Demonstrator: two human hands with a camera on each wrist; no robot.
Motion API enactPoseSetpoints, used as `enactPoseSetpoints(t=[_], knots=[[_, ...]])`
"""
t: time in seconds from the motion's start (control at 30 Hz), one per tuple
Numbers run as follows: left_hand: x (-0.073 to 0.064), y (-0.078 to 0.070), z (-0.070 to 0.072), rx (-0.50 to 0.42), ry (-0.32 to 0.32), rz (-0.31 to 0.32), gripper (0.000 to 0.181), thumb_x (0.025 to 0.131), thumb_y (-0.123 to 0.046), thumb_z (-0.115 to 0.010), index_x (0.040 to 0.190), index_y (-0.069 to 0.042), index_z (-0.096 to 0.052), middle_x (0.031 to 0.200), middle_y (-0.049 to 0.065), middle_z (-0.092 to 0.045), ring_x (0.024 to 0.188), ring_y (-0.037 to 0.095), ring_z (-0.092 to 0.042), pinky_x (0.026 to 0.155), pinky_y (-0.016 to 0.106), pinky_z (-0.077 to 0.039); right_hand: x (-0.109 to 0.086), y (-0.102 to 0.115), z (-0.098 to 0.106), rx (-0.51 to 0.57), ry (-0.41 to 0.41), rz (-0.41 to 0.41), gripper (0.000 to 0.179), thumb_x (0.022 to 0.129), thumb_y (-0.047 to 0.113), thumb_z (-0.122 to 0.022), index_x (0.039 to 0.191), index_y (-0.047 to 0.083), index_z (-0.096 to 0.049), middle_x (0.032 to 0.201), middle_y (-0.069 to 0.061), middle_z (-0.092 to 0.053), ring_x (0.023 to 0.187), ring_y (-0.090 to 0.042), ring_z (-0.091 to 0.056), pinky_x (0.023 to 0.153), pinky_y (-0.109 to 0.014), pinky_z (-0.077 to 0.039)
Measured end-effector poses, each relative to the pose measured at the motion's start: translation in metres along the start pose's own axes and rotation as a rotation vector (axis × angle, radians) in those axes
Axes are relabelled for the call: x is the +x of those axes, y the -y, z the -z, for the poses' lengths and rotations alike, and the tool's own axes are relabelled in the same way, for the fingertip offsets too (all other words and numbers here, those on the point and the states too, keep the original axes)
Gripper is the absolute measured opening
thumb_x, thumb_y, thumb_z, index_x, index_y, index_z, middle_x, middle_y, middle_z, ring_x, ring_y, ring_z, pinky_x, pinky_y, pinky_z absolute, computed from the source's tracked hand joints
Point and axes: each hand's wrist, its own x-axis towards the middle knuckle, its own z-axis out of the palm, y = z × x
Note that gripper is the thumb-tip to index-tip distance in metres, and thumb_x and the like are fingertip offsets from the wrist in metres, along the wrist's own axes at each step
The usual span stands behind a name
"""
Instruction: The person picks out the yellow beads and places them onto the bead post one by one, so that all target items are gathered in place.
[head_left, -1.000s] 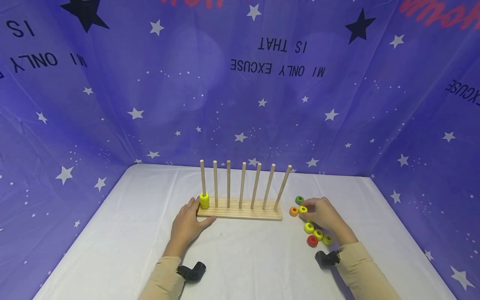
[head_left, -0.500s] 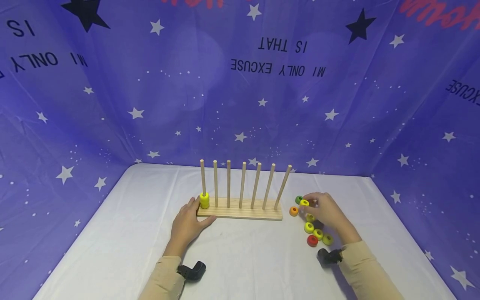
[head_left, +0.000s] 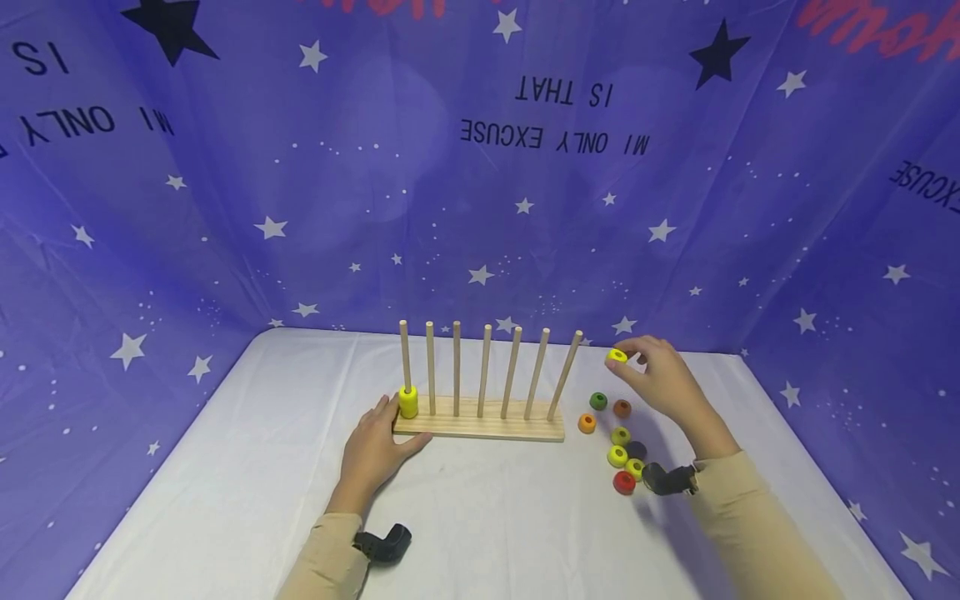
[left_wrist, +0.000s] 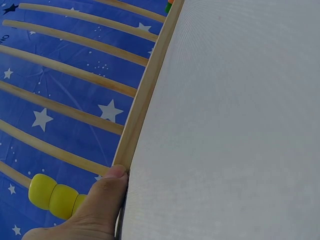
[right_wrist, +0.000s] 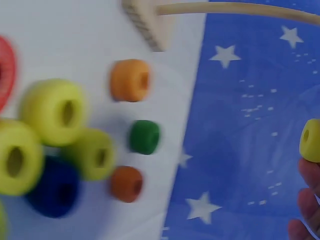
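A wooden peg stand (head_left: 480,428) with a row of upright pegs stands on the white-covered table. My left hand (head_left: 375,448) holds its left end, the thumb (left_wrist: 107,192) along the front edge of the base. Yellow beads (head_left: 408,403) are stacked at the bottom of the leftmost peg. To the right of the stand, my right hand (head_left: 663,379) pinches a yellow bead (head_left: 617,357) between thumb and fingers, raised above the table with its hole showing. The same bead (right_wrist: 312,140) appears at the right edge of the right wrist view.
Loose beads lie right of the stand: green (head_left: 597,401), orange (head_left: 587,423), brownish orange (head_left: 622,408), dark blue (head_left: 636,451), red (head_left: 624,482) and several yellowish ones (head_left: 617,456). A starry blue-purple cloth (head_left: 480,208) hangs behind the table. Each wrist wears a black camera (head_left: 385,544).
My right hand has lifted the yellow bead up and away from the loose beads, uncovering the brownish orange and dark blue ones. The left hand and stand have stayed in place.
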Motion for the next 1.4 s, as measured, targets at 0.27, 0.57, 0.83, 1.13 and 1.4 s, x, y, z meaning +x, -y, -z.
enactPoseSetpoints(t=[0.27,0.57,0.83,1.13,1.4], knots=[[-0.001,0.002,0.001,0.007,0.004,0.000,0.097,0.079,-0.061,-0.074,0.152,-0.008,-0.039,0.155,0.021,-0.041,0.141,0.044,-0.040,0.113,0.062,-0.036,0.018,0.033,0.027,0.009,-0.097,0.047,0.054,0.090,0.054,-0.067,0.120,0.009,-0.068,0.113,-0.010,-0.068,0.107,-0.032,-0.056,0.087,-0.051,-0.049],[-0.002,0.003,0.000,0.003,0.009,0.002,0.097,0.079,-0.061,-0.074,0.152,-0.008,-0.038,0.155,0.021,-0.040,0.141,0.045,-0.040,0.113,0.062,-0.036,0.035,0.076,0.045,0.023,-0.126,0.115,0.044,0.090,0.046,-0.070,0.115,0.010,-0.071,0.111,-0.009,-0.068,0.105,-0.030,-0.055,0.087,-0.049,-0.047],[-0.002,0.001,0.002,-0.003,0.003,-0.003,0.095,0.080,-0.059,-0.075,0.151,-0.008,-0.039,0.155,0.022,-0.041,0.141,0.045,-0.040,0.112,0.063,-0.036,0.042,0.103,0.042,0.048,-0.131,0.167,0.040,0.089,0.045,-0.073,0.111,0.011,-0.072,0.106,-0.006,-0.070,0.104,-0.028,-0.055,0.088,-0.046,-0.047],[-0.002,-0.001,0.003,-0.002,-0.001,-0.008,0.095,0.080,-0.060,-0.074,0.151,-0.008,-0.040,0.154,0.021,-0.042,0.140,0.046,-0.041,0.112,0.063,-0.037,0.048,0.137,0.033,0.056,-0.106,0.252,0.039,0.089,0.045,-0.071,0.110,0.011,-0.072,0.105,-0.003,-0.069,0.101,-0.024,-0.054,0.089,-0.044,-0.047],[-0.001,-0.001,0.004,-0.007,-0.002,-0.011,0.095,0.079,-0.061,-0.074,0.151,-0.008,-0.040,0.154,0.021,-0.042,0.140,0.046,-0.041,0.112,0.062,-0.037,0.050,0.171,0.018,0.088,-0.066,0.325,0.034,0.090,0.039,-0.072,0.109,0.012,-0.072,0.102,0.000,-0.068,0.098,-0.021,-0.052,0.086,-0.040,-0.047]])
